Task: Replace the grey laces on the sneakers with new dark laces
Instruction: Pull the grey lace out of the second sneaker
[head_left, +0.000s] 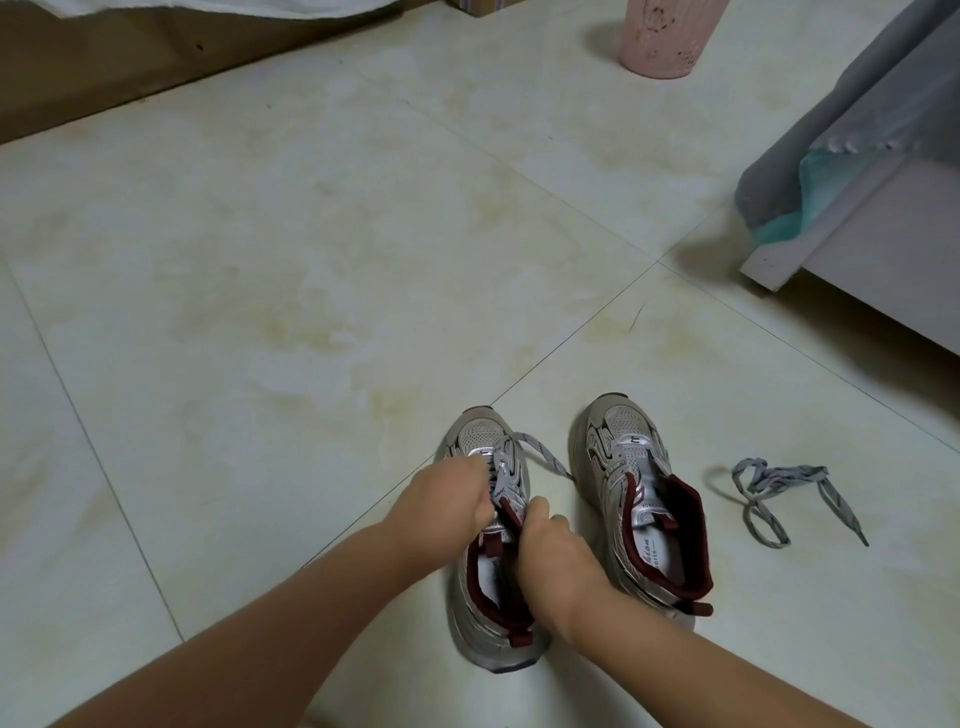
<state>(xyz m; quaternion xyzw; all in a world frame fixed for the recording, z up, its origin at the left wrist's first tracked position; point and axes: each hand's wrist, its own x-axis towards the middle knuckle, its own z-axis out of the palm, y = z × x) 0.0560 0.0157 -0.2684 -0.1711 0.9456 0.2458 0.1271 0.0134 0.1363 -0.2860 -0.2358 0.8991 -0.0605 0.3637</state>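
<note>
Two grey and silver sneakers with dark red lining stand side by side on the tiled floor. The left sneaker still carries a grey lace, one end trailing to the right over the floor. My left hand grips the lace at the sneaker's upper eyelets. My right hand pinches the lace or the tongue just below; which one is hidden. The right sneaker has no lace in it. A loose grey lace lies tangled on the floor to its right.
A pink cylindrical bin stands at the back. A white furniture corner with grey and teal cloth draped on it juts in at the right. A brown wooden panel runs along the back left.
</note>
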